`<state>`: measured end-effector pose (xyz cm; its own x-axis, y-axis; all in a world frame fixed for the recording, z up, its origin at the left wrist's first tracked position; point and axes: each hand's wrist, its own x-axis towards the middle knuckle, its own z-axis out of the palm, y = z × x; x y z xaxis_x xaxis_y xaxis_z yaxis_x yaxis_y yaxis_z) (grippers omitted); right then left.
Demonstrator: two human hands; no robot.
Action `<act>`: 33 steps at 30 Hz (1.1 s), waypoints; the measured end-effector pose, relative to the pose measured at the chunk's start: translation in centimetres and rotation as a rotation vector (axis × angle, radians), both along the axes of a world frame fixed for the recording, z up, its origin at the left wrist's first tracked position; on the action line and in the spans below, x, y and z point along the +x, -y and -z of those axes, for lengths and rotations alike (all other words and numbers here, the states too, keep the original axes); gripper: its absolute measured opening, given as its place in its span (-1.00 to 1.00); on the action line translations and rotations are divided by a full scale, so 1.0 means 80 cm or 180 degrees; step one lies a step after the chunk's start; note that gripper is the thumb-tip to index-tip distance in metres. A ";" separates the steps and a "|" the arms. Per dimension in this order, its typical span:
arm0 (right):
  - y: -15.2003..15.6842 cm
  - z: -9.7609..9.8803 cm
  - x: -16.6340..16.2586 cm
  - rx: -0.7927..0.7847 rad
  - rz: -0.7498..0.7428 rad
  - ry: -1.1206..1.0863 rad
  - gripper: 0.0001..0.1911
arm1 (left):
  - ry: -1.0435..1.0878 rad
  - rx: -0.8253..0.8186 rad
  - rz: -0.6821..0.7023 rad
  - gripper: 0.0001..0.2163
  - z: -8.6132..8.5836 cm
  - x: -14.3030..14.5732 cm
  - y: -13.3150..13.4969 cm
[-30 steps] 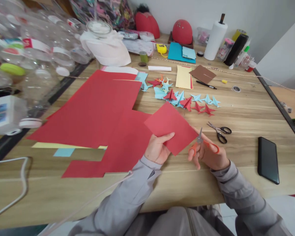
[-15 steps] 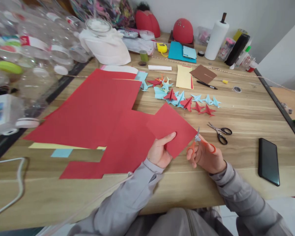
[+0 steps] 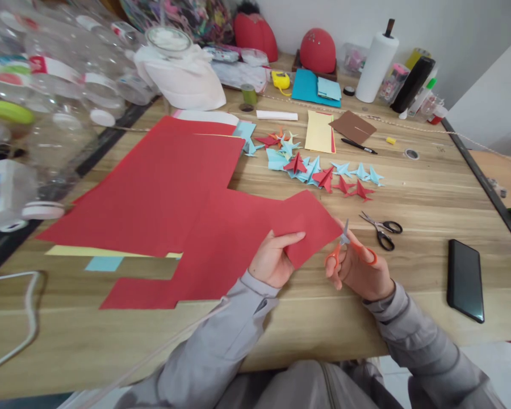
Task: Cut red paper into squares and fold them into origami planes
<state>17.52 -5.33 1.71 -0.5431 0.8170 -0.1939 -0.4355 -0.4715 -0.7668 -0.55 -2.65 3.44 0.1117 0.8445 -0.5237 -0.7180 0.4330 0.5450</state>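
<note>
My left hand pinches a small piece of red paper, thumb on top and fingers beneath. The piece is tilted, and its right corner reaches the blades of the orange-handled scissors. Those scissors are in my right hand, fingers through the loops, blades pointing up and away. Whether the blades touch the paper I cannot tell. Under and left of my left hand lie large red paper sheets. Black-handled scissors rest on the table beyond my right hand.
Folded paper figures in red and blue lie across the middle. A black phone is at the right. Clear plastic bottles crowd the left. Behind stand a paper roll, a yellow tape measure and blue paper.
The small red piece has turned and tilted in my left hand, its top corner dropping to the right. My left hand has shifted slightly left, the right hand with the scissors slightly right.
</note>
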 end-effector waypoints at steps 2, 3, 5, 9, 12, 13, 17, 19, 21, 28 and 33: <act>0.001 -0.001 0.000 0.0037 -0.0042 0.0102 0.06 | -0.0076 0.0068 -0.0054 -0.44 0.000 -0.001 -0.001; 0.001 -0.002 -0.001 0.0053 -0.0053 0.0161 0.06 | -0.0083 0.0085 -0.0091 -0.43 0.000 0.000 -0.002; 0.002 -0.001 -0.001 0.0074 -0.0045 0.0209 0.05 | -0.0032 0.0022 -0.0152 -0.47 -0.001 0.001 -0.003; 0.002 0.003 -0.002 0.0017 -0.0014 0.0067 -0.01 | 0.0001 -0.0196 -0.0274 -0.54 -0.001 0.004 -0.004; 0.002 0.003 -0.002 -0.0075 0.0022 -0.0012 -0.03 | -0.0086 -0.0092 -0.0566 -0.48 -0.001 0.004 -0.004; 0.002 0.003 -0.002 -0.0089 0.0022 -0.0043 -0.02 | -0.0092 -0.0066 -0.0647 -0.48 -0.002 0.004 -0.004; 0.001 0.001 -0.002 -0.0055 -0.0011 -0.0195 -0.03 | -0.0006 -0.0002 -0.0656 -0.48 -0.009 0.003 -0.002; 0.001 0.000 -0.003 -0.0049 -0.0008 -0.0128 -0.03 | -0.0007 0.0027 -0.0554 -0.45 -0.011 0.003 -0.002; 0.000 0.000 -0.003 -0.0086 0.0026 -0.0003 -0.08 | -0.0075 -0.0062 -0.0422 -0.43 -0.010 0.003 -0.002; 0.001 0.000 -0.007 -0.0400 0.0198 0.0098 -0.44 | -0.0514 -0.0281 -0.0276 -0.68 0.007 0.004 -0.004; 0.004 -0.003 -0.009 -0.0401 0.0188 0.0106 -0.48 | -0.0769 -0.0248 -0.0138 -0.70 0.016 0.010 -0.001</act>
<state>16.81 -5.61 1.97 -0.4864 0.8153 -0.3141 -0.4407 -0.5393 -0.7176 0.24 -2.59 2.19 -0.0601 0.8018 -0.5945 -0.5898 0.4520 0.6692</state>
